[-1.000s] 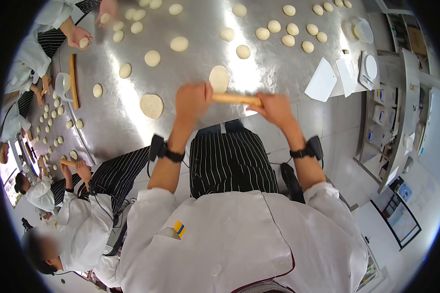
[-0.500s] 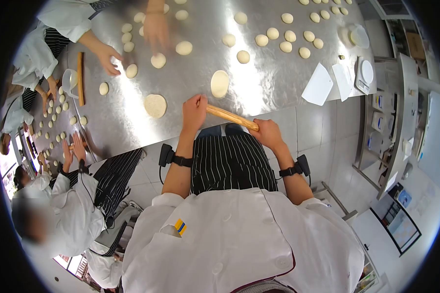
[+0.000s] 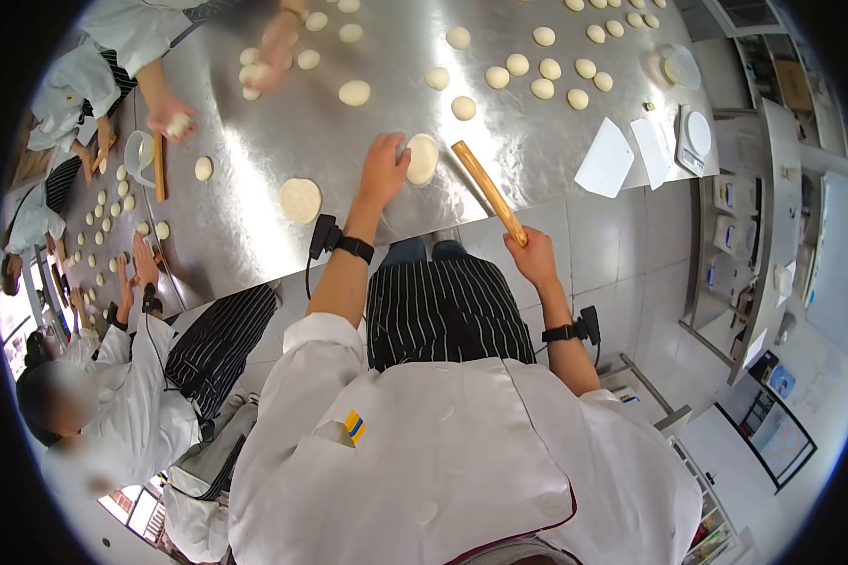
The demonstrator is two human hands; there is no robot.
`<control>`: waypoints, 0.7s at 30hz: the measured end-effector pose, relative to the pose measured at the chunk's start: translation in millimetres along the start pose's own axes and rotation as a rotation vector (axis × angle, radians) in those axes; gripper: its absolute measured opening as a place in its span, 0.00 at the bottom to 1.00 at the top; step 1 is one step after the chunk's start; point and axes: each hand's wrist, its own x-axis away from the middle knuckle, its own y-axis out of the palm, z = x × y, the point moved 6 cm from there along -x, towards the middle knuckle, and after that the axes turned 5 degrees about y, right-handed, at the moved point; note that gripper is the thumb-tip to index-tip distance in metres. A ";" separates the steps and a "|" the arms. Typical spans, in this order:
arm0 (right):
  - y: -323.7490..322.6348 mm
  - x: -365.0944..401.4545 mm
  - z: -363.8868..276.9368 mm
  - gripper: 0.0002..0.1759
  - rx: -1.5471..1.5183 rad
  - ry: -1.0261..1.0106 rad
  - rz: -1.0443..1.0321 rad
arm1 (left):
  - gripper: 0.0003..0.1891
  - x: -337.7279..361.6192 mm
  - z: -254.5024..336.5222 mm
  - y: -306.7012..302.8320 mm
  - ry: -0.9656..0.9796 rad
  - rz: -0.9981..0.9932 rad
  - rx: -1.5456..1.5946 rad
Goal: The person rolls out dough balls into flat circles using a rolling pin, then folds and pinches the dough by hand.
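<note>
A wooden rolling pin (image 3: 489, 192) slants over the front edge of the steel table, its lower end gripped in my right hand (image 3: 531, 254). My left hand (image 3: 383, 171) is off the pin, with its fingers apart at the left rim of a flattened oval dough piece (image 3: 423, 159). Further left on the table lies a wider, flat dough round (image 3: 300, 201). Beyond the oval piece is a small dough ball (image 3: 464, 108), and another dough ball (image 3: 354, 92) sits to its left.
Several dough balls (image 3: 542, 88) are spread over the steel table (image 3: 367, 56). White scrapers (image 3: 604, 158), a scale (image 3: 693, 138) and a tub (image 3: 681, 68) stand at the right. Across the table a co-worker's hands (image 3: 171, 115) handle dough; other people work at the left.
My left hand has let go of the rolling pin and moved up to the oval dough. The pin has swung from nearly level to steep, still in my right hand. The co-worker's hands have shifted.
</note>
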 end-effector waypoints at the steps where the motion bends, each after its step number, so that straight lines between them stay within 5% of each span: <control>1: -0.4 -4.9 -2.5 0.19 -0.014 0.008 0.005 | 0.16 -3.0 -5.2 1.6 -0.086 -0.028 0.039; 3: 5.2 -20.6 -10.1 0.19 0.014 -0.041 0.048 | 0.16 -4.5 -18.7 6.3 -0.173 -0.054 0.078; 6: 9.7 -48.2 -33.1 0.18 0.129 -0.132 0.099 | 0.17 -2.7 -21.7 7.7 0.001 -0.033 -0.096; 8: 11.9 -59.5 -49.5 0.17 0.216 -0.165 0.106 | 0.17 6.5 -31.1 0.9 -0.211 0.103 0.097; 12: 23.5 -81.9 -75.2 0.14 0.334 -0.191 0.022 | 0.19 15.1 -35.4 -22.5 -0.328 0.354 0.107; 14: 27.5 -91.8 -83.0 0.13 0.401 -0.206 0.013 | 0.21 9.6 -20.7 -25.9 -0.068 0.355 0.020; 18: 44.4 -95.2 -91.6 0.14 0.392 -0.322 -0.019 | 0.23 5.1 -2.9 -26.4 0.130 0.213 -0.203; 20: 49.8 -93.0 -89.8 0.14 0.380 -0.316 -0.028 | 0.22 9.9 -18.8 -23.0 -0.209 0.106 0.203; 21: 50.1 -90.5 -88.8 0.14 0.364 -0.309 -0.013 | 0.22 9.1 -20.1 -22.7 -0.210 0.107 0.204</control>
